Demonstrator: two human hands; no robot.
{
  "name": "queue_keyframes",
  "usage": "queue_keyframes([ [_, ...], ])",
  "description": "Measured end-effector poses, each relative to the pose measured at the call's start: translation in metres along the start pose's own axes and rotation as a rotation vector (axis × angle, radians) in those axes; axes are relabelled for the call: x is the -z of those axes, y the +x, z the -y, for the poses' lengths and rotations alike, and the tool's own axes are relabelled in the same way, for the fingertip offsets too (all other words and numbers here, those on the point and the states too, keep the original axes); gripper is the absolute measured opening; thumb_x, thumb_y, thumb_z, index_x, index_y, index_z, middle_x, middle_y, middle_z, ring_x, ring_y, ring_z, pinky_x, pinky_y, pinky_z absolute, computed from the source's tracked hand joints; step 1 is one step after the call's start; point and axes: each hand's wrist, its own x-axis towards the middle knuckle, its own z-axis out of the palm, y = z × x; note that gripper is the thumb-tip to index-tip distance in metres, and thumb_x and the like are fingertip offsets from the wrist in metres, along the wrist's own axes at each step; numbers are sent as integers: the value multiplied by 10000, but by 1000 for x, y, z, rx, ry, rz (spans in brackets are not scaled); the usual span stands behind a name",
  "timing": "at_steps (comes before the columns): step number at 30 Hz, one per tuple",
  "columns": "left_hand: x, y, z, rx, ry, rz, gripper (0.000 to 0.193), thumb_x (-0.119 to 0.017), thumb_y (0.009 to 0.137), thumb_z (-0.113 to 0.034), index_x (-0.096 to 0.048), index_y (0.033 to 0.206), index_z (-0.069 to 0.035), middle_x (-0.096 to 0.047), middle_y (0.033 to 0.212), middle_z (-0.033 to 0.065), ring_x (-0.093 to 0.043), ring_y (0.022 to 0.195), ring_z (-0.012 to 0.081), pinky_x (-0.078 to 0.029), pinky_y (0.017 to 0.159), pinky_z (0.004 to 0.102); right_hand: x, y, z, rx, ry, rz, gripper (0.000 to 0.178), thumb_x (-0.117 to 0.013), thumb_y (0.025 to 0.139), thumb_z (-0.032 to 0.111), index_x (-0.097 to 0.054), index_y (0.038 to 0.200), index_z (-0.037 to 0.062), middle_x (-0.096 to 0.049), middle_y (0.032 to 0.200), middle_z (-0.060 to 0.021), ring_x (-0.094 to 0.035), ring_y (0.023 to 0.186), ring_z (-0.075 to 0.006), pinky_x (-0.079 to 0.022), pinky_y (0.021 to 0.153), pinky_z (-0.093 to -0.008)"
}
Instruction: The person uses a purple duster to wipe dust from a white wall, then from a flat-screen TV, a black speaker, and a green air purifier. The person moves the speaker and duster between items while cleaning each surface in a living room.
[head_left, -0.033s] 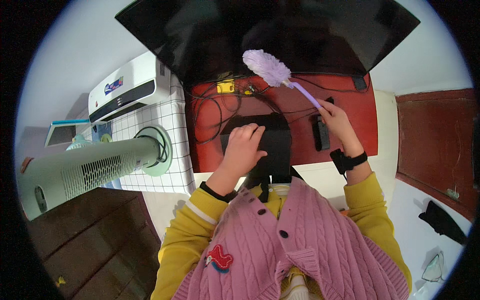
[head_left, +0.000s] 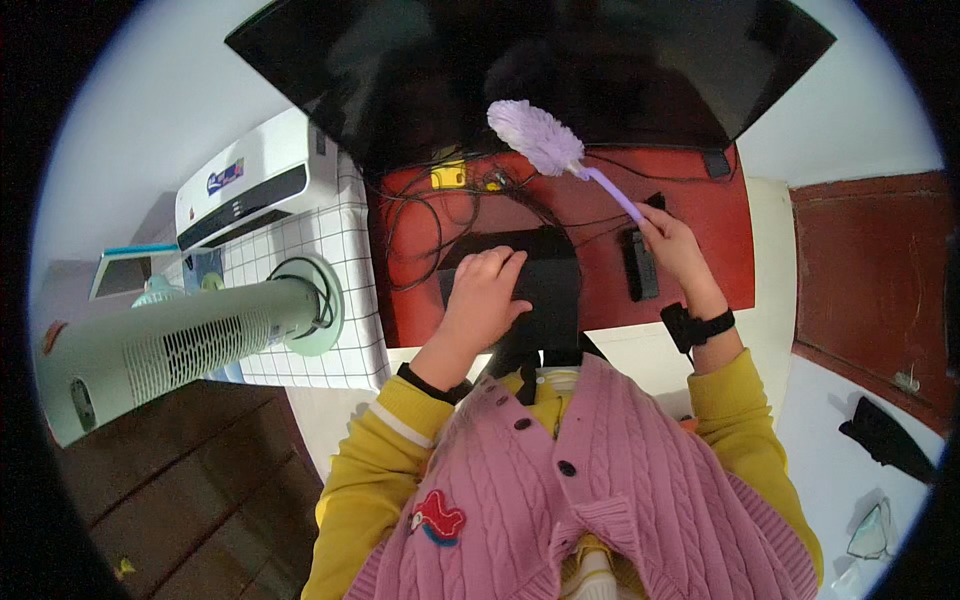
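Note:
My right hand [head_left: 668,238] is closed round the purple handle of a feather duster [head_left: 535,138]. The duster's fluffy lilac head points up and left, in front of the big black television screen [head_left: 600,75]. My left hand [head_left: 487,292] lies on a black box-like object [head_left: 548,295] near the front of the red tabletop [head_left: 700,260]. Its fingers rest over the upper part of the object and the thumb stands apart. What kind of object it is, I cannot tell. A narrow black device [head_left: 641,265] lies just left of my right wrist.
Loose black cables [head_left: 415,215] and a yellow item [head_left: 449,175] lie below the screen. To the left, a checked cloth [head_left: 350,300] carries a white heater-like appliance [head_left: 260,180] and a pale green tower fan [head_left: 190,335]. A reddish-brown door panel [head_left: 870,280] is at the right.
The view has shifted very slightly. Both hands and the duster hold almost the same places.

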Motion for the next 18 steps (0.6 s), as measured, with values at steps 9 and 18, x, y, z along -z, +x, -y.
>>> queue_keyframes([
  [9, -6, 28, 26, -11, 41, -26, 732, -863, 691, -296, -578, 1324, -65, -606, 1281, 155, -565, 1180, 352, -417, 1029, 469, 15, -73, -24, 125, 109, -81, 358, -593, 1021, 121, -613, 1372, 55, -529, 771, 54, -485, 669, -57, -440, 598, -229],
  [18, -18, 55, 56, -30, 41, 2, 737, -861, 713, -324, -572, 1333, -51, -619, 1288, 192, -576, 1202, 382, -446, 1025, 479, 21, -148, -55, -383, 687, 230, 393, -540, 1057, 247, -570, 1426, 116, -458, 708, 75, -408, 591, -35, -344, 518, -202],
])
